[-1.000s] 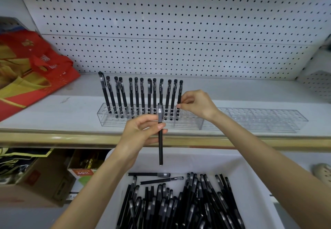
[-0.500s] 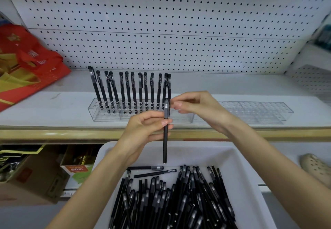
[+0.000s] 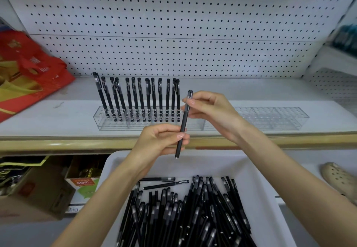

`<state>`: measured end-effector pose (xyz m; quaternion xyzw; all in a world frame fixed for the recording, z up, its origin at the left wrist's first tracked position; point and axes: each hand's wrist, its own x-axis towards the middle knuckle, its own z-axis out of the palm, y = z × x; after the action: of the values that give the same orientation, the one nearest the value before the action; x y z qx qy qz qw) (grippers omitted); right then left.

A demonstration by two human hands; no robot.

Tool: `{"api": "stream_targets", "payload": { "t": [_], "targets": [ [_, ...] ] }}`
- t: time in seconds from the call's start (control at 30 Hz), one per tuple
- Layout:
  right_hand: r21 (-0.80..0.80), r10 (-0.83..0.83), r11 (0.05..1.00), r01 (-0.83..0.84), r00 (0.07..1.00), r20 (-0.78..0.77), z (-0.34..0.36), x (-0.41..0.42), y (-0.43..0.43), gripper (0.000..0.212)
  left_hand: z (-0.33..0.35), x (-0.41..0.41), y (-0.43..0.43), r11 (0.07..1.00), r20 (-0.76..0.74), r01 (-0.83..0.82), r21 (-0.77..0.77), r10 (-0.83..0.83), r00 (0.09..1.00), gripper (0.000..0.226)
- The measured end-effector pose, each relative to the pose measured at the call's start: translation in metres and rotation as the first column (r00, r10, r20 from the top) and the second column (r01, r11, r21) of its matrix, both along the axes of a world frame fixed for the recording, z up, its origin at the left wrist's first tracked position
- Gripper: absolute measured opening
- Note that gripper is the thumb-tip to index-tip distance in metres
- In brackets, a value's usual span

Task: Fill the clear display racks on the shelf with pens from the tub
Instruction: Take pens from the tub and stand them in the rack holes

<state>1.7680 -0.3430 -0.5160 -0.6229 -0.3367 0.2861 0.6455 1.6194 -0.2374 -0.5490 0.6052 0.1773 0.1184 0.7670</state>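
A: Head view, middle of the frame: what are the hands doing?

B: Both grip one slim matte black pen (image 3: 183, 125). The left hand (image 3: 160, 140) clasps its lower barrel between thumb and curled fingers. The right hand (image 3: 210, 109) pinches it just under the cap. It stands nearly upright, cap up and leaning slightly right.

A: Where is it relative to the racks?

B: It is in the air, in front of the right end of the long clear plastic rack (image 3: 116, 125), whose top is full of round holes. A row of capped black pens (image 3: 135, 100) stands in the rack's left and middle part. A second clear holed rack (image 3: 270, 119) lies to the right with no pens in it.

A: And the supply?

B: At lower centre, a smooth white plastic tub (image 3: 257, 188) holds a loose heap of black pens (image 3: 183, 214). Two of them lie apart near its far end.

A: Anything in the way?

B: The hands hide the right end of the first rack. Both racks sit on a white shelf (image 3: 48, 115) with a brass-coloured front edge (image 3: 58, 144), backed by white perforated pegboard (image 3: 173, 24).

A: What else is around?

B: At the left edge, a crumpled red and yellow bag (image 3: 29, 76). At lower left, a brown cardboard box (image 3: 38, 194). At the right edge, a beige perforated clog (image 3: 338, 179).
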Motion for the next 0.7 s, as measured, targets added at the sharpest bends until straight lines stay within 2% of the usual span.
{"api": "stream_targets", "payload": {
  "t": [0.1,0.27,0.3,0.37,0.4,0.43,0.5,0.53,0.57,0.6,0.7],
  "targets": [
    [-0.021,-0.021,1.000,0.021,1.000,-0.001,0.001,0.002,-0.002,0.017,-0.003,0.001,-0.001,0.998,-0.025,0.006,0.066,-0.004,1.000,0.012],
    [-0.076,0.008,0.997,-0.006,1.000,0.025,-0.003,0.003,-0.005,0.020,-0.001,0.006,-0.003,0.994,-0.015,0.011,0.106,-0.009,1.000,0.011],
    [-0.075,0.000,0.997,0.002,1.000,0.027,0.000,0.005,-0.005,0.017,-0.001,0.008,-0.002,0.987,-0.018,-0.002,0.159,0.005,1.000,0.011],
    [-0.060,-0.034,0.998,0.036,0.999,0.034,0.009,0.013,-0.005,0.009,-0.005,0.011,0.003,0.925,-0.007,-0.073,0.374,0.081,0.997,0.012],
    [-0.046,-0.066,0.997,0.068,0.997,0.046,0.015,0.019,-0.004,0.007,-0.008,0.012,0.006,0.843,0.011,-0.112,0.525,0.125,0.992,0.011],
    [-0.035,-0.105,0.994,0.108,0.992,0.075,0.020,0.026,-0.003,0.007,-0.012,0.011,0.010,0.706,0.034,-0.142,0.694,0.165,0.986,0.012],
    [-0.031,-0.179,0.982,0.187,0.968,0.176,0.026,0.040,0.001,0.008,-0.017,0.010,0.016,0.287,0.090,-0.149,0.946,0.210,0.974,0.025],
    [-0.037,-0.203,0.976,0.217,0.952,0.227,0.027,0.046,0.004,0.010,-0.021,0.010,0.020,0.117,0.093,-0.118,0.986,0.200,0.975,0.033],
    [-0.043,-0.218,0.970,0.238,0.939,0.267,0.028,0.052,0.008,0.012,-0.024,0.011,0.023,0.018,0.078,-0.083,0.996,0.186,0.979,0.042],
    [-0.049,-0.224,0.967,0.249,0.929,0.295,0.027,0.055,0.012,0.012,-0.027,0.012,0.025,-0.029,0.039,-0.034,0.999,0.179,0.983,0.049],
    [-0.059,-0.221,0.964,0.259,0.907,0.359,0.023,0.062,0.025,0.012,-0.035,0.018,0.028,-0.063,-0.073,0.087,0.994,0.188,0.979,0.065]
  ]
}}
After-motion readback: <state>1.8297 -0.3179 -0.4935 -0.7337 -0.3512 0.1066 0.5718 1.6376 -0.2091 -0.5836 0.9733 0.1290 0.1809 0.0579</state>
